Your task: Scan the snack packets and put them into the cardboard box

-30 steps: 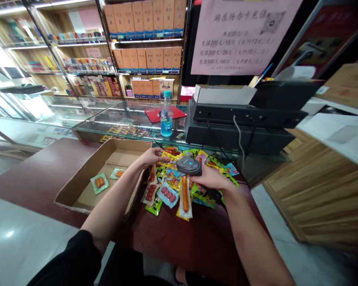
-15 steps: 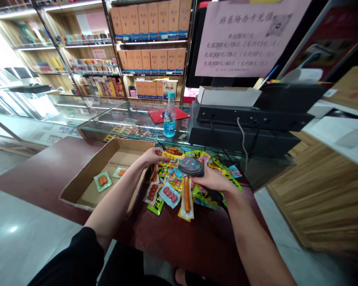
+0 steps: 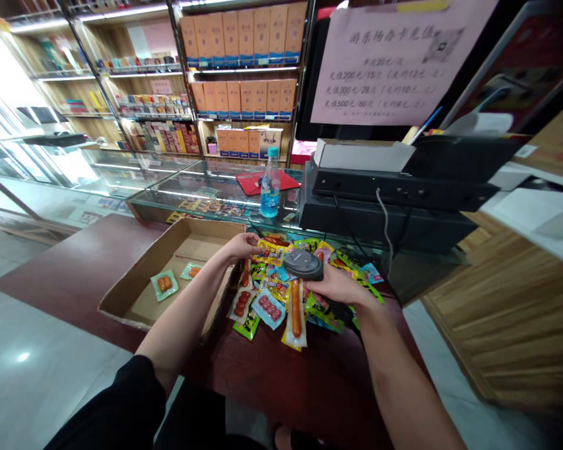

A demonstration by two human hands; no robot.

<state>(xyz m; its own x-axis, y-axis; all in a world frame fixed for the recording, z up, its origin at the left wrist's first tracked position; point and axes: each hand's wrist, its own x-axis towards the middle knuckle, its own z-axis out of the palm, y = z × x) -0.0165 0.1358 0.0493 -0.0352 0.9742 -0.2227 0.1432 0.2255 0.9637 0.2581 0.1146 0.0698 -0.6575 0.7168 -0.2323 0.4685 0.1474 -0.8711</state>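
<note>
Pinched in my left hand (image 3: 244, 246) is a yellow snack packet (image 3: 271, 252), held over the pile. My right hand (image 3: 336, 284) is wrapped round the handle of a grey barcode scanner (image 3: 304, 264), whose head points left at that packet. A blue light no longer shows on its top. Under both hands lies a heap of wrapped sausages and snacks: a long sausage pack (image 3: 296, 312), a light blue pack (image 3: 269, 307) and a pack of dark red sausage pieces (image 3: 242, 304) lie at its front. Green and yellow packets beneath are partly covered.
Left of the pile stands an open cardboard box (image 3: 136, 275) with sausage packs (image 3: 164, 285) inside. A bottle of blue drink (image 3: 270, 187) and a red folder (image 3: 248, 182) sit on the glass counter. Black equipment (image 3: 394, 194) with hanging cables stands behind the pile.
The view has shifted slightly, so everything sits a little further right. The blue light on the scanner has gone out. Both hands keep the same hold.
</note>
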